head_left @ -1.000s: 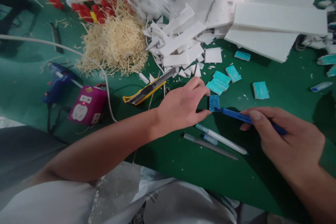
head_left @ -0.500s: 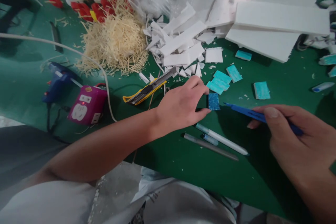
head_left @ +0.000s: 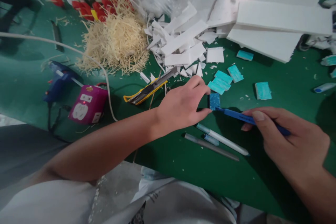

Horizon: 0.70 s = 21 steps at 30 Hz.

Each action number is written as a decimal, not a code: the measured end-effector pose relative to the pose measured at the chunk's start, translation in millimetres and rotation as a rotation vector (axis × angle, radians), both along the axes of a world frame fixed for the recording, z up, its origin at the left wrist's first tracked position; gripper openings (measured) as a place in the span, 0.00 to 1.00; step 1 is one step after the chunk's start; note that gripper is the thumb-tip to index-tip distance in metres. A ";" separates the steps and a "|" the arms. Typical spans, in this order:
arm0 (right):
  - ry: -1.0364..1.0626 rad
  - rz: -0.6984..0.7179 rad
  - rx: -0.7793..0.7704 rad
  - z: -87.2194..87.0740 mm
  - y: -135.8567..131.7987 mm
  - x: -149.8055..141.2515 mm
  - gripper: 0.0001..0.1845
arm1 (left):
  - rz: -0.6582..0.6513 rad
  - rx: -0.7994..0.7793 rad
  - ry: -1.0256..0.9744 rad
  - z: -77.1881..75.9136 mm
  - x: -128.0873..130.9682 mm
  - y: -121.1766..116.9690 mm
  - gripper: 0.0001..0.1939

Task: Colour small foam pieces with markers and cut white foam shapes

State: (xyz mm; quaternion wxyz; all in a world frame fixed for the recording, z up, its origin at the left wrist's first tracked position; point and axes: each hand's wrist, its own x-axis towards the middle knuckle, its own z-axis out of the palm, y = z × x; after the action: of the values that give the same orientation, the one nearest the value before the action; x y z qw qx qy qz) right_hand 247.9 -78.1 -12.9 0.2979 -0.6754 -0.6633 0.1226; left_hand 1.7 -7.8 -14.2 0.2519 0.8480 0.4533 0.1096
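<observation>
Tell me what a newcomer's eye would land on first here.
Probably the small dark blue piece by the thumb and fingers of the left hand, with the right hand holding a blue pen at its near right corner. Next, likely the magenta socket box at the left, then the pale straw heap beyond it, beside a jumble of white scraps.

Looked like a craft workshop, judged so by the green worktable (head_left: 288, 84) with white foam scraps (head_left: 185, 40), pale shreds (head_left: 118, 42), a blue glue gun (head_left: 58, 81) and a yellow cutter (head_left: 147, 91).
</observation>
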 end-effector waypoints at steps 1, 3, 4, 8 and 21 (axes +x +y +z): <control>0.000 -0.013 0.000 -0.2 -0.1 0.0 0.22 | 0.000 0.005 -0.003 -0.6 -0.3 -0.2 0.16; 0.001 -0.023 0.008 -0.5 -0.1 0.1 0.21 | -0.001 0.009 -0.006 -1.2 -0.6 -0.5 0.16; -0.001 -0.011 0.012 -0.6 0.0 0.1 0.21 | -0.003 0.010 -0.007 -1.3 -0.6 -0.5 0.16; 0.000 0.041 0.018 -0.5 1.4 -0.5 0.22 | -0.006 0.007 -0.004 0.2 0.3 0.2 0.16; -0.041 0.038 0.016 -1.5 4.7 -2.8 0.25 | -0.006 0.006 0.007 2.2 0.3 0.4 0.17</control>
State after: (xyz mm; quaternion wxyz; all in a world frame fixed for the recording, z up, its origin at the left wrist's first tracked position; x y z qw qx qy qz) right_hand 245.1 -73.4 -14.4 0.2874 -0.6628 -0.6828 0.1089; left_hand 2.0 -7.4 -12.0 0.2483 0.8505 0.4512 0.1073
